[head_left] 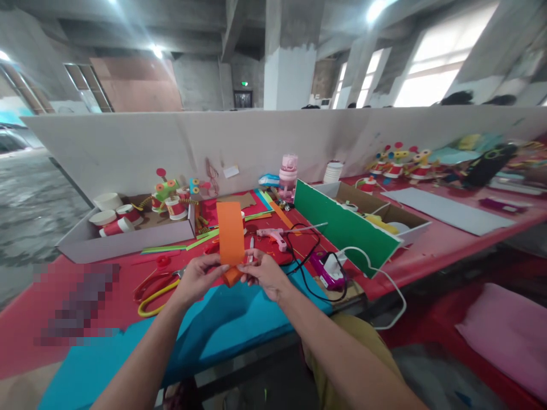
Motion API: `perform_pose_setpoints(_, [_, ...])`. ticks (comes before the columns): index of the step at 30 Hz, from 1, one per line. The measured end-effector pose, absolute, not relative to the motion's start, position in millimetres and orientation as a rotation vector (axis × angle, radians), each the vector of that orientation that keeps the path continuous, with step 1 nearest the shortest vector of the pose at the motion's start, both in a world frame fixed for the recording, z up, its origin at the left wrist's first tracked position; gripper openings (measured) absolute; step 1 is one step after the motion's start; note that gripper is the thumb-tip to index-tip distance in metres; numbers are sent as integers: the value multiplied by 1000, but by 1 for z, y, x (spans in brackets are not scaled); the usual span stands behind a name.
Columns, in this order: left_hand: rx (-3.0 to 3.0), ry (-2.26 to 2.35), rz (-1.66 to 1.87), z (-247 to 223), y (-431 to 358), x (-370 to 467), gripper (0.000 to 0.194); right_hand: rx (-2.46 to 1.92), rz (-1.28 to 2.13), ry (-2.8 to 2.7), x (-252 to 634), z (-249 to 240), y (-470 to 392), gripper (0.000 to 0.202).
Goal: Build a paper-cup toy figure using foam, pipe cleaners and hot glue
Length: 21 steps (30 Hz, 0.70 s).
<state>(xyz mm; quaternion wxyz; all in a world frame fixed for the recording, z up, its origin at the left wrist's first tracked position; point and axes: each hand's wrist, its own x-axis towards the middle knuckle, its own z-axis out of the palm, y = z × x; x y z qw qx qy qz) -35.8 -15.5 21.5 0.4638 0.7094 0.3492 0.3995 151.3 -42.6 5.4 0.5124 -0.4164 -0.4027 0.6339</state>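
Observation:
An orange paper strip [231,230] stands upright between my hands, its lower end bent or folded. My left hand [201,276] pinches that lower end from the left. From the right, the fingertips of my right hand [265,273] grip the same folded part. Beneath them lies a blue sheet [233,313] along the table's front edge. A pink glue gun [273,236] rests just beyond my right hand. To the left of my left hand are scissors [154,299] with yellow and red handles.
A low box [128,242] of paper cups and a cup figure stands at left. A green panel [342,225] leans on another box at right. Near it sit a purple power strip [327,270] and looping cables. A white partition [252,142] runs behind; more cup figures [395,165] stand far right.

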Motion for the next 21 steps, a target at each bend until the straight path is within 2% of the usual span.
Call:
perform_pose_setpoints(5, [1967, 841, 918, 28, -18, -39, 20, -932, 1652, -918, 159, 7, -42, 49])
perform_pose_setpoints(12, [2243, 705, 892, 32, -24, -38, 51, -1038, 1591, -925, 167, 8, -32, 40])
perform_pose_setpoints(18, [2249, 843, 1037, 22, -21, -26, 29, -1062, 1612, -976, 163, 12, -24, 30])
perform_pose_setpoints(21, [2006, 994, 1190, 14, -17, -24, 20, -997, 1626, -958, 162, 13, -19, 23])
